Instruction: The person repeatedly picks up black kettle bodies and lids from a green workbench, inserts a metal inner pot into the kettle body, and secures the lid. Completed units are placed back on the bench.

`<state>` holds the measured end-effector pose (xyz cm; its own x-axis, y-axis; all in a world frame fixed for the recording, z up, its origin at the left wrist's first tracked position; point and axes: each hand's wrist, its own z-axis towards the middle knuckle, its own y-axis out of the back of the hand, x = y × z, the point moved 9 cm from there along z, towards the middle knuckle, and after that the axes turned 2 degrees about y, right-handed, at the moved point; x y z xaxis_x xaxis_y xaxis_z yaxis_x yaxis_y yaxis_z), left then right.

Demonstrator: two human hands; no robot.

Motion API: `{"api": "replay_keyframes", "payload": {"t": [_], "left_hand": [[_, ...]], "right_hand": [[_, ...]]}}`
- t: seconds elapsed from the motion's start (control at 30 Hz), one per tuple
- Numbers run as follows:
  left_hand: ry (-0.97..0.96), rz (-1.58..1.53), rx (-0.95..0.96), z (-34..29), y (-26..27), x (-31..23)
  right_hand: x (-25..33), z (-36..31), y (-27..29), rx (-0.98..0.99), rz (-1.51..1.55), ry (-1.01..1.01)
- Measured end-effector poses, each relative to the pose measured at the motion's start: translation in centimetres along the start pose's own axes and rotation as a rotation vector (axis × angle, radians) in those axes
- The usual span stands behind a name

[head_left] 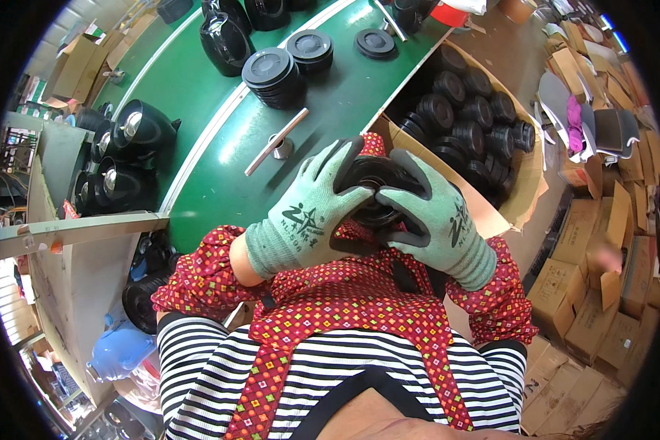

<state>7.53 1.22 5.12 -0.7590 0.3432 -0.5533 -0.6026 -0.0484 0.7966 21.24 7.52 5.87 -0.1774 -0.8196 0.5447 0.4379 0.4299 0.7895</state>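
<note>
A black round part (377, 214) is held close in front of the person's red apron (344, 304), just past the near edge of the green desk (205, 176). The left hand (308, 205) and the right hand (434, 213), both in green gloves, hold it from its two sides. The fingers curl around it and the thumbs lie across its face, close together. Holding it this way probably stops it from slipping or tipping. The black on the gloves looks made for good grip.

Just past the left hand, a metal T-shaped tool (277, 141) stands on the desk, maybe left there so it is easy to reach. Behind it are two stacks of black discs (271, 70), piled up perhaps to save room. A low black lid (375, 44) sits to their right.

A cardboard box (520, 209) beside the desk is full of black round pieces (473, 114), which its walls keep together. Farther left, shiny black shells (143, 128) stand side by side. Brown boxes (561, 293) are piled up on the right.
</note>
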Motion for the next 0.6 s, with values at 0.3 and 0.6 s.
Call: {"api": "replay_keyframes", "payload": {"t": [0.3, 0.6], "left_hand": [[-0.066, 0.028, 0.051, 1.0, -1.3, -1.0], [-0.003, -0.196, -0.150, 0.7, 1.0, 1.8]], "right_hand": [[1.5, 0.3, -0.7, 0.144, -0.156, 0.045], [0.4, 1.8, 0.5, 0.045, 0.113, 0.027]]}}
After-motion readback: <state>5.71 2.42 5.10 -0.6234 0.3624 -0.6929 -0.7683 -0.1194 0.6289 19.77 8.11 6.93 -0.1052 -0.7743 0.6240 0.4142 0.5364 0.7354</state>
